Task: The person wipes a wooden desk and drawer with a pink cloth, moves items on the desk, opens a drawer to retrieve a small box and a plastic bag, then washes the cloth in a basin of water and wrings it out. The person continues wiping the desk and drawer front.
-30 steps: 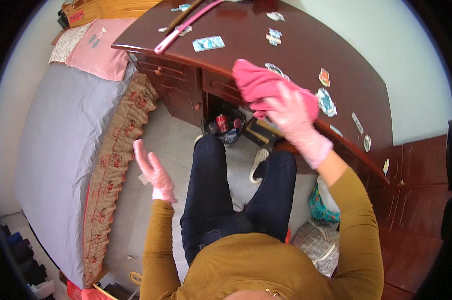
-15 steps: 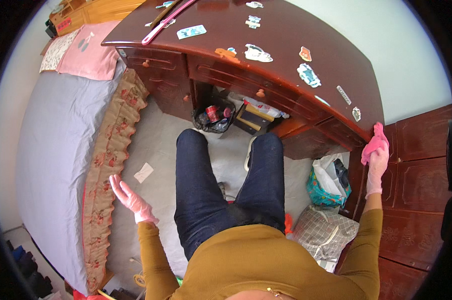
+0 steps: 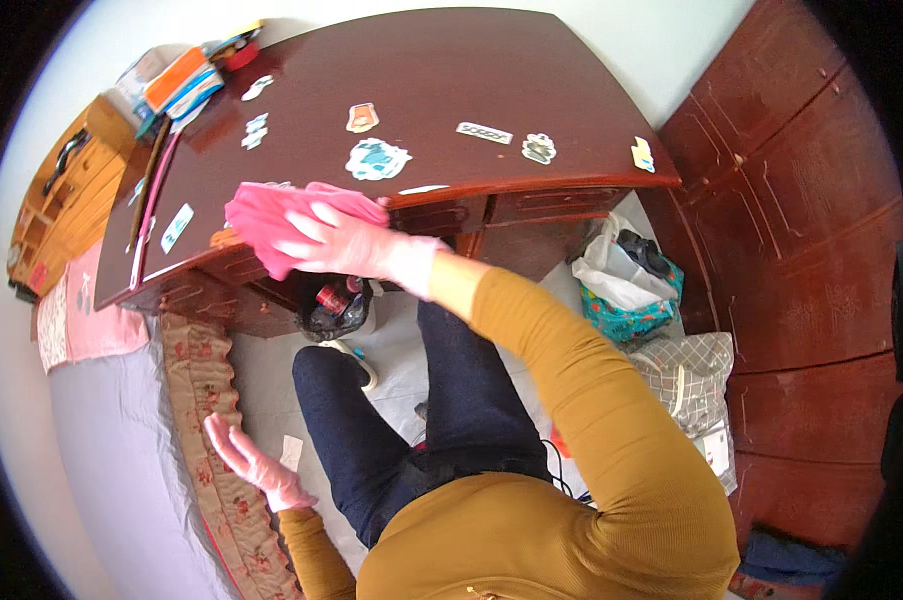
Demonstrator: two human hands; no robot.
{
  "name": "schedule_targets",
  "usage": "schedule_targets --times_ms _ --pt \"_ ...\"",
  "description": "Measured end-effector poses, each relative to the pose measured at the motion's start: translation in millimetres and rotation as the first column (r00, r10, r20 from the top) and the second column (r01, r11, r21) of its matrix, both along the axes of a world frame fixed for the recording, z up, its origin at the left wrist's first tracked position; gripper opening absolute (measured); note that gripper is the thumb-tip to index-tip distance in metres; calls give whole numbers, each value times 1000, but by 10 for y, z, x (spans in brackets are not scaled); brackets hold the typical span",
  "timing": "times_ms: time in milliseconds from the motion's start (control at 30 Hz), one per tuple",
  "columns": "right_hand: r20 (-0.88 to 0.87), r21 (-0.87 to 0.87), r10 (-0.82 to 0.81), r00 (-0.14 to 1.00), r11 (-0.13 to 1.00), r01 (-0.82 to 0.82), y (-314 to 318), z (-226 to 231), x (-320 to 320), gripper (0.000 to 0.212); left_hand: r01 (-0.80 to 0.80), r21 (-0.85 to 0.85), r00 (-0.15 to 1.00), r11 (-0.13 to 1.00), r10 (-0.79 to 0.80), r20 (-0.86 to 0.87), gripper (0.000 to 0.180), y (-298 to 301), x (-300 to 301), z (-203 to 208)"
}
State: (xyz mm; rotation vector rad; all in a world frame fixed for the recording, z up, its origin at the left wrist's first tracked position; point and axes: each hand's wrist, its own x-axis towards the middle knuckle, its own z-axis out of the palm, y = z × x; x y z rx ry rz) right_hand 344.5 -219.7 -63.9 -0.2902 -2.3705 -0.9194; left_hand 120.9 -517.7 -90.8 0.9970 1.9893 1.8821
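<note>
My right hand (image 3: 346, 243), in a thin translucent glove, holds a pink cloth (image 3: 261, 222) at the front edge of a dark red-brown wooden desk (image 3: 431, 80). The fingers lie over the cloth, which covers part of the desktop's edge and hides what is beneath. My left hand (image 3: 259, 465), gloved alike, hangs with fingers stretched out beside the bed's ruffled skirt (image 3: 196, 400), touching nothing. Stickers dot the desktop, among them a blue-white one (image 3: 376, 158) and an orange one (image 3: 362, 118).
A pink stick (image 3: 156, 215) lies along the desk's left side, with boxes (image 3: 183, 82) at the far left corner. Under the desk stands a black-lined bin (image 3: 333, 322). A teal bag (image 3: 631, 305) and a checked bag (image 3: 686, 385) sit right, beside a wooden wardrobe (image 3: 801, 310).
My right hand has swept the pink cloth from the desk's right corner leftward along the front edge. The view has turned right. My left hand stays raised and open.
</note>
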Motion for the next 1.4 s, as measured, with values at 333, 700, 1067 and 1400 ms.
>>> schedule_targets --times_ms 333,700,1067,1400 --pt "345 -299 -429 835 793 531 -305 -553 3727 13 -128 -109 992 986 126 -23 54 -180 -410 52" --pt "-436 -283 -724 -534 674 -682 -139 -1680 4355 40 -77 -88 997 993 80 25 53 46 -466 102" --pt "-53 -229 -857 -512 509 -829 -145 -1613 1136 48 98 -14 992 995 -97 84 50 332 365 353" --pt "-571 -473 -788 231 86 -877 -1185 308 1456 33 54 29 965 998 -60 254 48 366 259 193"
